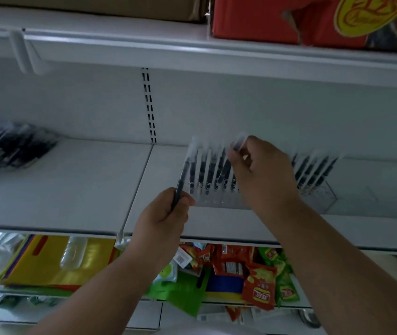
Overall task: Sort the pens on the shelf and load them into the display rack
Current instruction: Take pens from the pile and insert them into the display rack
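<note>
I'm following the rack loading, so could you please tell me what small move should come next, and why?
Probably the right hand should lower the pen it pinches into a slot of the clear display rack. Its tip already points down among the standing pens, while the left hand holds another pen ready.

Top shelf: red cardboard box with yellow oval logo point(289, 22), brown cardboard box point(120, 8) beside it. Lower shelf: red snack packets point(259, 288), yellow folders point(47, 259), clear plastic bottle point(74, 252).

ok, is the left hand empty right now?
No, the left hand grips a dark pen pointing up toward the clear display rack.
</note>
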A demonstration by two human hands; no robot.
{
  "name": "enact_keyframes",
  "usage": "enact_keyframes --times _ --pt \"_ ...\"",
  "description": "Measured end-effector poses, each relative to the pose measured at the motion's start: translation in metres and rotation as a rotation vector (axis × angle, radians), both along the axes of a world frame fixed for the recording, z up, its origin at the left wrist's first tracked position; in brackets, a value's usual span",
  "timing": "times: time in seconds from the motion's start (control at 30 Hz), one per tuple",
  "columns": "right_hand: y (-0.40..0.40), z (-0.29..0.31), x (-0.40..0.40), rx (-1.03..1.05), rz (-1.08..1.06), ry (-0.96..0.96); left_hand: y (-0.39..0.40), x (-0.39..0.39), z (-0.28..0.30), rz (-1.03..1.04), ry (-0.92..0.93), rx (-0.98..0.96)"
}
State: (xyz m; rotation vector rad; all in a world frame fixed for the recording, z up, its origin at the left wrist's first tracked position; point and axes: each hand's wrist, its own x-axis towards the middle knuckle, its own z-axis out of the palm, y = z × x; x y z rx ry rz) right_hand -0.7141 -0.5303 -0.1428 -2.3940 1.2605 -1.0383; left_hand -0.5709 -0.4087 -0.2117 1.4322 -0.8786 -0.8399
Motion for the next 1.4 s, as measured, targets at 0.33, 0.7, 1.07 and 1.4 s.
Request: enact_keyframes --times 0.33,0.7,1.07,1.4 --pt "0.003 -0.004 0.018 0.080 -0.091 0.300 0.002 0.014 0.001 -0.073 -0.040 -0.003" --pt "0.028 -0.007 0.009 0.337 0.101 -0.138 -0.002 -0.001 0.013 -0.108 -0.357 -0.030" --pt "0.017 0.012 -0.034 0.255 0.012 -0.408 -0.015 -0.009 0.006 0.006 -1.020 -0.117" --pt "0.000 0.006 -0.019 0.023 0.103 0.132 -0.018 -0.013 -0.013 -0.054 -1.341 -0.017"
